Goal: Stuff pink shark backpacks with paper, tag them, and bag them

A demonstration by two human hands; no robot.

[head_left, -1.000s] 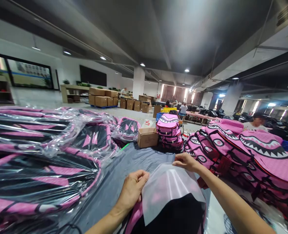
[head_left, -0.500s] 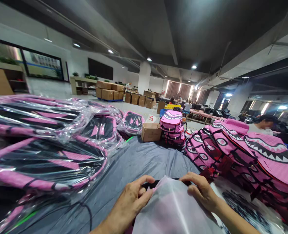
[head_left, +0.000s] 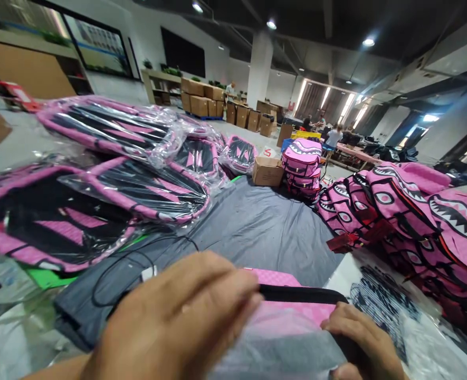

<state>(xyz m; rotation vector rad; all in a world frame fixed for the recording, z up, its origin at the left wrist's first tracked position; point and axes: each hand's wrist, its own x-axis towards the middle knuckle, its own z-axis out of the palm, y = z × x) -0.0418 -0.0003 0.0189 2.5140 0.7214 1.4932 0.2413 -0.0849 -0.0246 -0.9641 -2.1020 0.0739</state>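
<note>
A pink bag (head_left: 276, 278) with a black-trimmed edge lies close in front of me, and a translucent whitish sheet (head_left: 280, 343) covers its near part. My left hand (head_left: 178, 311) is raised over the bag's left side, slightly blurred. Its fingers are pressed together, and whatever they may pinch is hidden. On the right, my right hand (head_left: 365, 338) is closed around the bag's black-edged corner, thumb on the near side. Under the bag spreads a grey cloth (head_left: 273, 227).
Plastic-wrapped pink-and-black bags (head_left: 150, 184) are piled at left. Pink shark-face backpacks (head_left: 399, 211) are stacked at right. A small carton (head_left: 267, 173) stands by more backpacks (head_left: 302, 163) at the far edge. A black cord (head_left: 94, 287) lies at left. People sit in the background.
The view has tilted down and turned left. My left hand has come off the bag's far edge and nearer the camera. More of the bag's pink surface and black edge shows.
</note>
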